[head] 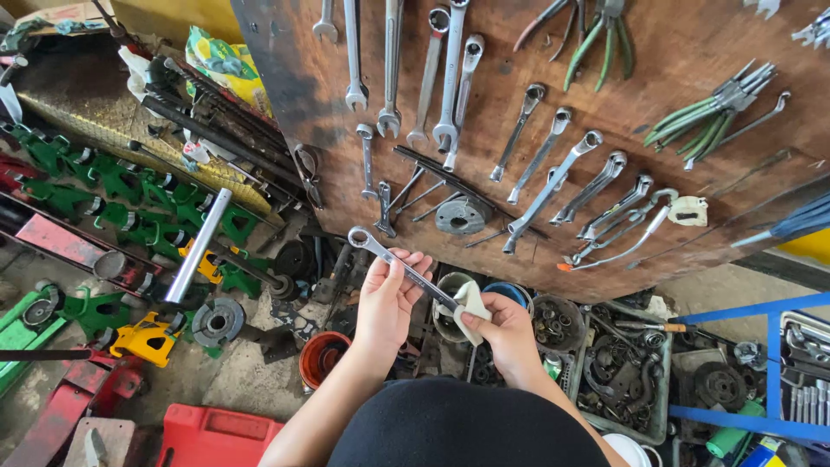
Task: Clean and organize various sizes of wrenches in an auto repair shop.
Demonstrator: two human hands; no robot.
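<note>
Viewpoint: looking down from the person's head at both bare hands, raised in front of a wooden tool board [692, 52].
Left hand: the left hand [386, 298] is grasping the shaft of a combination wrench [399, 268] between thumb and fingers, ring end pointing up and to the left.
Right hand: the right hand [506, 333] is pinching a pale cloth [471, 303] around the wrench's lower end.
Wrench position: it is hanging in mid-air between the hands, above the parts bins, just below the board's lower edge.
Board: rows of spanners [450, 78] and green-handled pliers [705, 117] are hanging on it.
Below: a grey tray of rusty parts [618, 367], a round tin [451, 298] and an orange pot [324, 356] are sitting underneath.
Risk of slipping: if the metal is oily, the light fingertip hold is likely letting it slide, and it could be dropping into the clutter.
Risk of snagging: the cloth could be catching on the wrench's open end.
</note>
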